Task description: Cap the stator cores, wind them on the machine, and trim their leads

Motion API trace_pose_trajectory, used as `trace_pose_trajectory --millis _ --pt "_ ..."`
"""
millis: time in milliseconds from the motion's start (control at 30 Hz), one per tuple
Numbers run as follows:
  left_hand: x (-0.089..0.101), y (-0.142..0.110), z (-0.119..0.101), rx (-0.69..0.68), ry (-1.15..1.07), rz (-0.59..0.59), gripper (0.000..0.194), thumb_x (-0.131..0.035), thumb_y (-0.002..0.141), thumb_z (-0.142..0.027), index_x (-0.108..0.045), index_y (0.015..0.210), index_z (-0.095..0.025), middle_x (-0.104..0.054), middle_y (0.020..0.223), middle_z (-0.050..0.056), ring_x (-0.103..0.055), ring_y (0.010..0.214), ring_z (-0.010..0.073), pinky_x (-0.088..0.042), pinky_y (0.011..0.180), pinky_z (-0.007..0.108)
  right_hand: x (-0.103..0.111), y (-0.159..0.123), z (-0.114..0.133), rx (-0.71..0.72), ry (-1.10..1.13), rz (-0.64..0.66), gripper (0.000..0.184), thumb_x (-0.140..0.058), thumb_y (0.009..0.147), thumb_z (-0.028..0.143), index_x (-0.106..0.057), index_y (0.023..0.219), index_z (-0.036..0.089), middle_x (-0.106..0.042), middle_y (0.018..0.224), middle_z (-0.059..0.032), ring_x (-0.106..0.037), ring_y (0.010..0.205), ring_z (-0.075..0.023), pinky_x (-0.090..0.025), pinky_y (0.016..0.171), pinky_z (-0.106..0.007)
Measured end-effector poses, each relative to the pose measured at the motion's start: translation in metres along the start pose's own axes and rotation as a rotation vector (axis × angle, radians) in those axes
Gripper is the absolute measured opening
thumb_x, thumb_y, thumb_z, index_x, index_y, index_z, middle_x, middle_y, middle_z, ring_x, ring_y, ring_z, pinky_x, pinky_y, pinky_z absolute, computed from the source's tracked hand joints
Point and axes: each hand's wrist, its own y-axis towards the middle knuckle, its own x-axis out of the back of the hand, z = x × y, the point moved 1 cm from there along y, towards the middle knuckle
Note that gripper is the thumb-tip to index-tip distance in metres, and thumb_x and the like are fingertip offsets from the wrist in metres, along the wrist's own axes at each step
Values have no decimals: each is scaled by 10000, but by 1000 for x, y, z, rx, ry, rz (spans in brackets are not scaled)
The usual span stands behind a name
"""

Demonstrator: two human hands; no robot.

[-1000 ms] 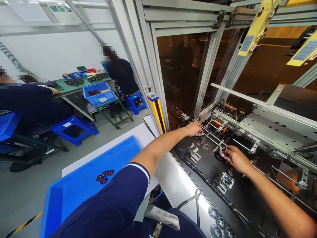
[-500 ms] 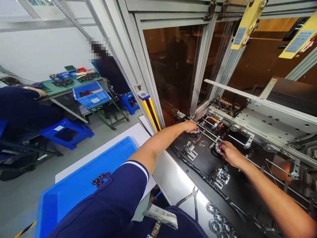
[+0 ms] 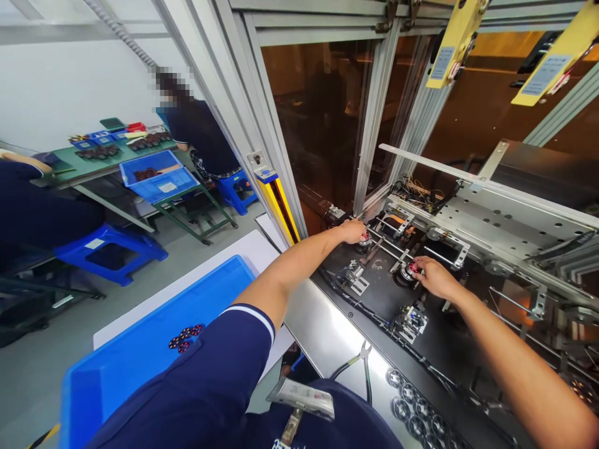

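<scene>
My left hand (image 3: pixel 352 231) reaches to the far end of the black machine bed. Its fingers are closed on a small round red-and-black part (image 3: pixel 365 236), at a round metal holder (image 3: pixel 363 245). Nearer to me, my right hand (image 3: pixel 435 275) pinches a second round red part (image 3: pixel 413 267) from its right side. That part is tilted over another round metal holder (image 3: pixel 406 273). The fingers partly cover both parts, and I cannot tell whether either still touches its holder.
Metal rails and brackets (image 3: pixel 412 321) surround the holders. On the steel ledge lie cutting pliers (image 3: pixel 365 355) and several silver round parts (image 3: pixel 401 409). A blue tray (image 3: pixel 116 380) with several round parts (image 3: pixel 184 337) stands left. Two people sit beyond, by a green table (image 3: pixel 88 163).
Both hands have drawn up slightly with the red parts, which show more clearly above the holders. The whole view has shifted a little.
</scene>
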Motion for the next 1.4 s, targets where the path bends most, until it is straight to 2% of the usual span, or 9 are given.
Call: trace_pose_trajectory --millis 200,400,567,700,800,900,1067,1233,1400 --pt "7 -91 9 95 -315 -307 300 -471 997 -320 -667 1130 -137 -513 1442 134 -507 1321 233 -434 1085 399 25 -60 101 129 82 -142 178 -510 965 271 -640 1015 160 -525 1364 -175 -529 1270 -296 -451 1085 -526" --pt "-50 -235 10 112 -431 -180 259 -613 914 -374 -710 863 -139 -709 989 69 -669 885 154 -528 806 274 -55 -121 217 294 160 2 116 -535 950 172 -642 995 167 -641 1185 -110 -646 1052 -182 -574 898 -332" --pt "-126 -268 -14 224 -263 -113 236 -625 923 -363 -665 984 -139 -687 1018 64 -654 933 176 -551 865 387 -135 -80 245 230 74 11 206 -614 956 323 -635 1062 147 -657 1048 -48 -647 914 -156 -577 806 -351" --pt "-147 -277 -25 245 -139 -203 227 -620 928 -337 -654 1037 -140 -675 1104 82 -652 1010 204 -552 901 427 -131 -76 245 178 19 -66 243 -613 957 340 -630 1111 153 -648 1127 -68 -644 978 -175 -573 843 -375" --pt "-127 -280 -28 159 -94 -299 140 -677 875 -290 -677 884 -150 -693 1093 132 -661 1009 251 -562 874 444 -83 -120 217 148 -15 -154 198 -580 959 274 -638 1118 170 -638 1227 -85 -614 1129 -203 -551 940 -395" --pt "-85 -256 -41 19 -76 -377 151 -664 881 -307 -677 908 -159 -684 1141 161 -652 1049 274 -543 898 455 -11 -189 151 12 -78 -266 250 -506 966 284 -647 1158 210 -649 1243 -101 -594 1186 -213 -507 1038 -396" --pt "-30 -133 -124 -329 -40 -310 282 -574 941 -394 -648 1112 -182 -653 1249 124 -564 1217 248 -432 1044 436 80 -281 -6 -384 -260 -276 301 -471 950 356 -681 943 141 -686 1003 -191 -653 941 -290 -517 931 -492" --pt "-51 -15 -231 -598 79 -46 419 -763 775 -210 -641 1174 -172 -568 1385 168 -435 1364 317 -396 1052 455 77 -314 -92 -600 -308 -68 233 -618 936 383 -642 967 154 -660 1029 -65 -634 942 -178 -528 890 -389" --pt "-89 27 -271 -666 163 163 461 -739 773 -179 -628 1218 -218 -479 1482 156 -356 1415 348 -401 1038 499 44 -325 -115 -645 -285 32 249 -624 943 363 -640 1110 179 -602 1257 -91 -588 1132 -213 -506 980 -430"
